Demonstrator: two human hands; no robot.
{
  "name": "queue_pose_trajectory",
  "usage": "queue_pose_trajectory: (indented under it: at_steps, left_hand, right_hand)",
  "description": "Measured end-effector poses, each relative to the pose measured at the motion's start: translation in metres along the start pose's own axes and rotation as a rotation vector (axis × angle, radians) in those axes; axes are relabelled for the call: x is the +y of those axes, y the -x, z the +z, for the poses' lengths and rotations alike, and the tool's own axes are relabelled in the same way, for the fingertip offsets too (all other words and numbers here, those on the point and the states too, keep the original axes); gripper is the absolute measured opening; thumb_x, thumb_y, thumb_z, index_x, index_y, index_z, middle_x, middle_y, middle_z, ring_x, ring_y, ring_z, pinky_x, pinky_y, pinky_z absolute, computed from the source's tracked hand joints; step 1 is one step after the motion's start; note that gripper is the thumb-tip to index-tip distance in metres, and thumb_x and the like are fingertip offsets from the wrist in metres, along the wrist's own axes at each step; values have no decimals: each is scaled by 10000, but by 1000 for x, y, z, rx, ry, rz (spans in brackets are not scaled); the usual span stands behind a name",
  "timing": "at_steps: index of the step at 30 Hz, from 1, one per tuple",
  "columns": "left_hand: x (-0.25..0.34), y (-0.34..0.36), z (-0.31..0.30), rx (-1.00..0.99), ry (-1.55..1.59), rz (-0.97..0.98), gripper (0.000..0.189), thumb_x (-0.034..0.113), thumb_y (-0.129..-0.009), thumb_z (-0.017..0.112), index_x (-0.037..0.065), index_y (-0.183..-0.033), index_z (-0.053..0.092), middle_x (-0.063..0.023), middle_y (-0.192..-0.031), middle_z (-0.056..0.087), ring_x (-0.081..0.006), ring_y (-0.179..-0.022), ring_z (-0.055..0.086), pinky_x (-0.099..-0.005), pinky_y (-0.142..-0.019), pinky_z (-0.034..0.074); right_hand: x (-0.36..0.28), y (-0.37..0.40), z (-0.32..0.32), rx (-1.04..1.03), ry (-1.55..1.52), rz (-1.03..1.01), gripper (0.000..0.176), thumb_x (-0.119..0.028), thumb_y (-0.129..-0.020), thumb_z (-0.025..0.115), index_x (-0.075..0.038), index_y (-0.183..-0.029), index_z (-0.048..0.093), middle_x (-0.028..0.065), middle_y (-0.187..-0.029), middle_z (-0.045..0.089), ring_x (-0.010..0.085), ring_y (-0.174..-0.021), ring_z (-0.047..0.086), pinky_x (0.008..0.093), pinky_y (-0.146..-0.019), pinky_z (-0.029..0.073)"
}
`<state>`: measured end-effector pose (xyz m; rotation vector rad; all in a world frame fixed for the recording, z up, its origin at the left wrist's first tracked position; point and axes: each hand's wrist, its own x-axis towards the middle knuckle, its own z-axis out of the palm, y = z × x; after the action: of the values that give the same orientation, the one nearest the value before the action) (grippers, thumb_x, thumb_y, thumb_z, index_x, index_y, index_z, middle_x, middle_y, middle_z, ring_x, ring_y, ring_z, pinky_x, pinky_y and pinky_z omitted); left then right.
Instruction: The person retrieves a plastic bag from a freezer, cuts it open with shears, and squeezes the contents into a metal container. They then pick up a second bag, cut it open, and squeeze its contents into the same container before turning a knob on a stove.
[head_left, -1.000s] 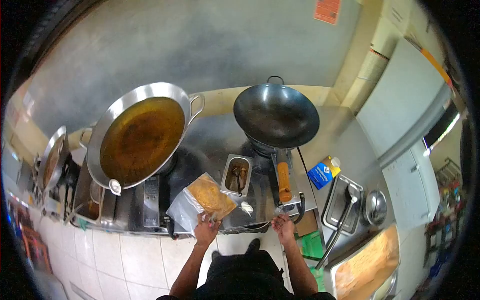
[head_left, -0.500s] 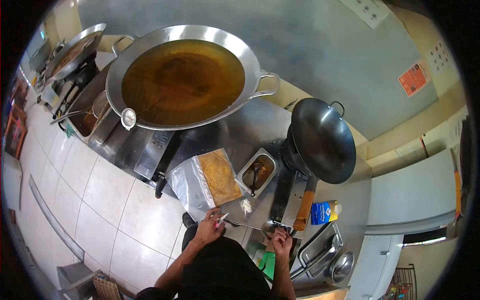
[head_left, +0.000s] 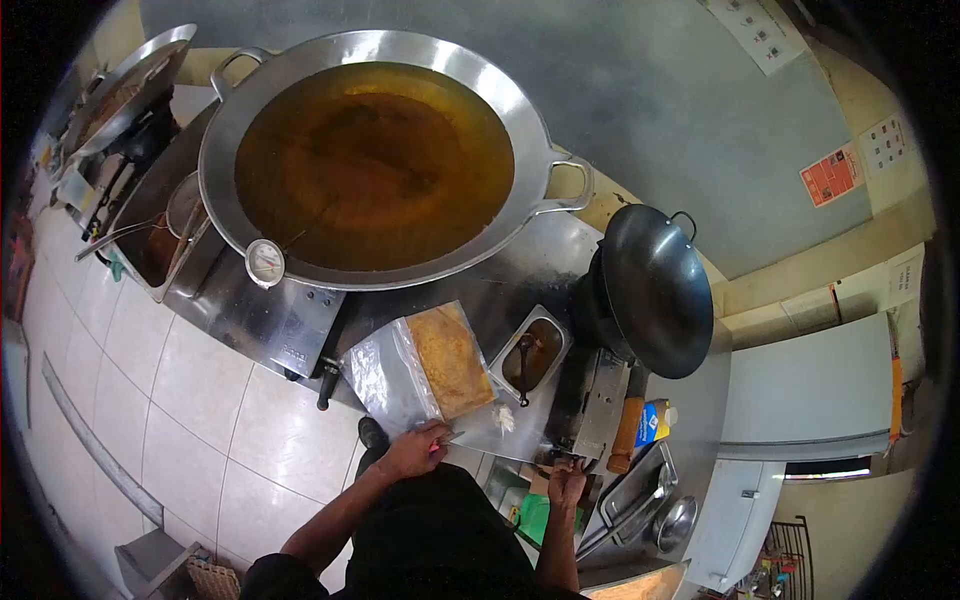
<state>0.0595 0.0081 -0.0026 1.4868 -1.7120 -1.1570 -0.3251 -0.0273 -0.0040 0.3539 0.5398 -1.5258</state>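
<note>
My left hand (head_left: 408,453) is closed around a small red-handled knife (head_left: 453,436), its short pale blade pointing right, just below the counter's front edge. Right above it lies a clear plastic bag (head_left: 388,365) with a block of yellow-orange food (head_left: 448,360) inside. My right hand (head_left: 567,483) has its fingers closed at the front of the right burner (head_left: 603,405), pinching what looks like its control knob; the fingers mostly hide it. A dark wok (head_left: 655,290) with a wooden handle (head_left: 626,432) rests tilted on that burner.
A huge metal pan of brown-gold oil (head_left: 375,170) fills the back left, a dial thermometer (head_left: 265,262) at its rim. Between bag and burner sits a steel container (head_left: 545,350) with a dark ladle. A blue-yellow carton (head_left: 655,422), trays (head_left: 640,490) and a bowl (head_left: 676,524) lie right.
The view has shifted closer to the large pan. My left hand has turned so the blade lies flatter, pointing right. My right hand stays at the burner's front.
</note>
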Motion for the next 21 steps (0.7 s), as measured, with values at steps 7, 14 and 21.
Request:
queue_pose_trajectory:
  at_steps: [7,14,21]
  left_hand:
    - [-3,-5,-11,-17,49,81,317,246,-902,620,66,-1160,585,-154,-1200,598,-387,-998,633,-469,-852,514]
    - [5,-5,-19,-37,121,49,268,224,-900,625,43,-1094,593,-154,-1147,602,-377,-991,621,-451,-836,512]
    - [-3,-5,-14,15,70,144,289,221,-897,635,51,-1128,603,-153,-1135,610,-375,-1014,617,-448,-851,516]
  right_hand:
    - [-15,-2,26,171,-333,307,329,-107,-946,388,-156,-622,358,-36,-523,310,87,-424,292,247,-424,314]
    - [-24,-17,17,268,-390,256,282,-92,-918,406,-121,-638,390,-27,-542,325,82,-429,314,238,-361,295]
    - [-7,-4,20,228,-197,134,274,-193,-1000,399,-68,-760,442,-5,-598,366,108,-468,360,239,-420,374]
